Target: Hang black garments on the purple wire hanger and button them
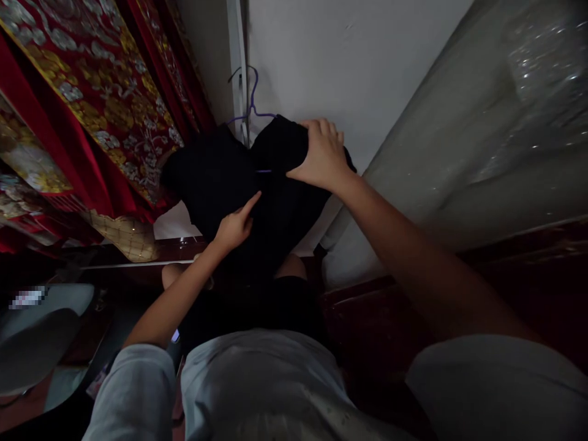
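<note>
A black garment [220,177] hangs on a purple wire hanger [252,110] against a pale wall. Its neckline opens in a V, and a short purple stretch of the hanger shows there. My right hand [324,156] is closed over the garment's right shoulder, thumb on the front and fingers over the top edge. Lower down, my left hand [234,231] lies against the front with its index finger stretched toward the middle. The other left fingers are bent and partly hidden; no cloth shows gripped in them.
Red curtains with gold and silver embroidery [133,110] hang close on the left. A large plastic-wrapped object [459,135] stands on the right. A pale strip [239,43] runs down the wall behind the hanger. A rounded grey seat [41,349] is at lower left.
</note>
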The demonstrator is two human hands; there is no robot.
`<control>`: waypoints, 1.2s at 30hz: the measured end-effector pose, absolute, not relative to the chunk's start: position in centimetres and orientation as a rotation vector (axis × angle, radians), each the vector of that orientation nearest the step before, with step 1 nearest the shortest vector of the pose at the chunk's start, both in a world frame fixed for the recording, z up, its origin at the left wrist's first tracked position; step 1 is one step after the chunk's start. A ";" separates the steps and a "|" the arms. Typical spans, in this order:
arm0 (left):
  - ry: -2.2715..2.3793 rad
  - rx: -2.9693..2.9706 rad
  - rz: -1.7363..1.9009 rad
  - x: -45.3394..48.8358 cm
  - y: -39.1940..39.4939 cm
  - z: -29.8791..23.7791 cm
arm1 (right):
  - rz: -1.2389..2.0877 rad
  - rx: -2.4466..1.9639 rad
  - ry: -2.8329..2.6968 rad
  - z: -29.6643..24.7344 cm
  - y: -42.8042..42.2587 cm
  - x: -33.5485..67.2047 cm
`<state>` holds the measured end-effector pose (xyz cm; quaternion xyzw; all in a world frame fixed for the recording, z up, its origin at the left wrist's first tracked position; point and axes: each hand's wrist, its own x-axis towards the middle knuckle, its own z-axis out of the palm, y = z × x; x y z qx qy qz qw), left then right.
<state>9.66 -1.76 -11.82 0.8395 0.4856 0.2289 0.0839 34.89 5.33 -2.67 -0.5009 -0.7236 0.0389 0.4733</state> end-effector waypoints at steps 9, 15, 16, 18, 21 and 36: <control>1.855 2.579 0.398 10.6 0.1 -11.3 | 0.199 -1.191 -1.775 -3.2 5.5 35.2; 1.828 2.554 0.336 11.5 1.1 -12.3 | 0.272 -1.164 -1.792 -3.4 6.1 36.0; 1.830 2.536 0.330 11.6 1.1 -12.7 | 0.290 -1.141 -1.796 -3.3 6.2 36.4; 1.772 2.503 0.389 11.7 0.6 -13.9 | 0.326 -1.091 -1.799 -3.0 6.2 37.2; 1.653 2.400 0.586 12.4 -1.6 -16.4 | 0.360 -1.036 -1.830 -2.3 4.6 37.5; 1.588 1.813 1.386 13.1 -8.9 -19.6 | 1.103 -0.990 -1.411 -20.7 -6.9 26.3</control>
